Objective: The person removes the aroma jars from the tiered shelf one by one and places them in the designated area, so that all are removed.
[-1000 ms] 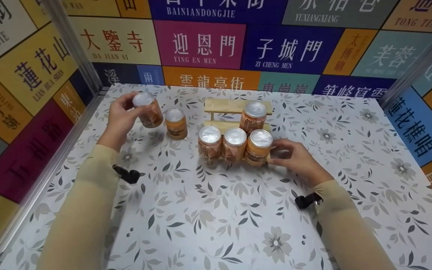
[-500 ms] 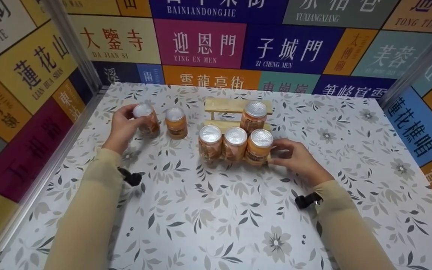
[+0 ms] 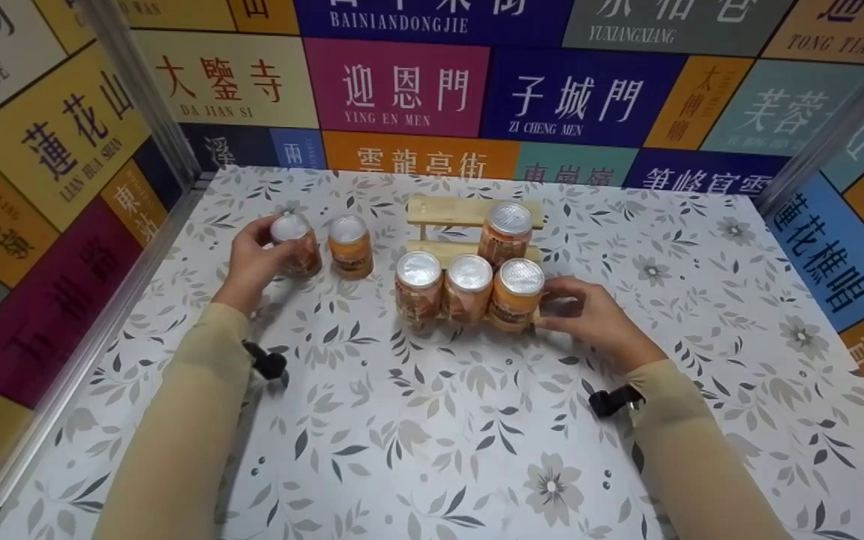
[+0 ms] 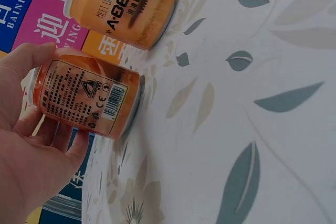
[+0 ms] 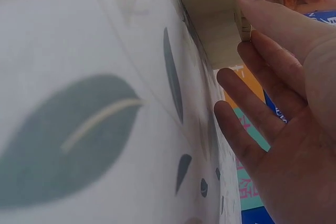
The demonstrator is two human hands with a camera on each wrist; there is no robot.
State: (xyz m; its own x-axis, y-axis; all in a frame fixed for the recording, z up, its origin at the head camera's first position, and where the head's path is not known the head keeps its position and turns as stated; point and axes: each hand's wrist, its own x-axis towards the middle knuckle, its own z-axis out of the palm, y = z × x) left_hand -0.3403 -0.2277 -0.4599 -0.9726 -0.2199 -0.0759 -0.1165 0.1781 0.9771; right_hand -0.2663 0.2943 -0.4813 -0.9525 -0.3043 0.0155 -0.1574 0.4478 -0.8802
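My left hand [image 3: 248,262] grips an orange can [image 4: 86,98] with a silver lid, thumb on one side and fingers on the other. The can stands upright at the tabletop, its barcode label facing the left wrist camera. Just right of it is a second orange can [image 3: 351,259], apart from the first. My right hand [image 3: 597,315] is at the right end of a stepped wooden rack [image 3: 443,212]; in the right wrist view its thumb and index fingertip touch the board's end, the other fingers fairly straight. Three cans [image 3: 468,296] line the rack's front step, and another can [image 3: 505,236] sits behind at right.
A white tabletop [image 3: 402,450] with a grey leaf and flower print lies beneath everything. Colourful panels [image 3: 398,90] with large characters wall in the back and both sides. Black wrist straps [image 3: 267,362] hang under both sleeves.
My left hand has lowered its can to the table, left of the second can, and shifted slightly right. My right hand and the cans on the rack have stayed put.
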